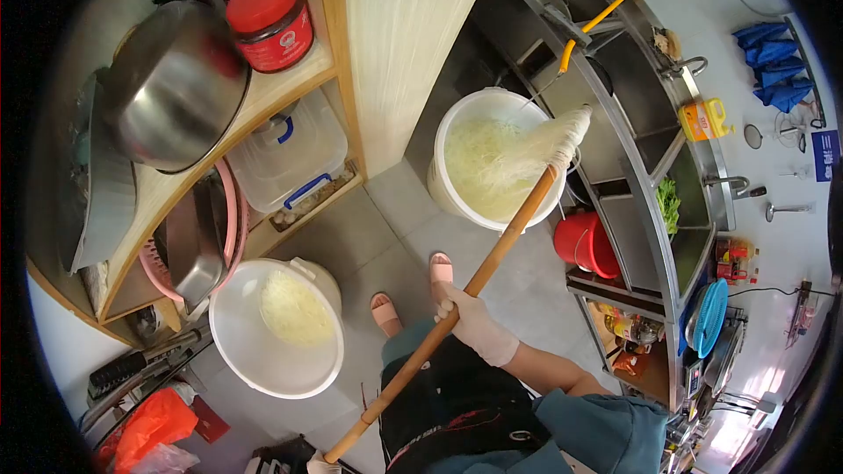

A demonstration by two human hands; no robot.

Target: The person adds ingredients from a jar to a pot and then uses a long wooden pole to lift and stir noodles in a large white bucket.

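Note:
My right hand [479, 326], in a thin white glove, is closed around the middle of a long wooden pole [421, 355]. At the bottom edge, my left hand [322, 465], gloved and partly cut off, is closed at the pole's lower end. A tangle of whitish strands [551, 142] hangs around the far end of the pole, over a large white bucket [446, 186]. Pale, cloudy liquid with strands [487, 162] fills much of that bucket. To the left stands a second white bucket [230, 333] with a pale yellow heap [297, 309] inside.
A wooden shelf at left holds a metal bowl [180, 88], a red-lidded jar [270, 22] and a clear lidded box [290, 154]. At right are steel sinks [645, 132], a yellow hose [615, 4] and a red bucket [587, 244]. An orange bag [156, 428] lies lower left.

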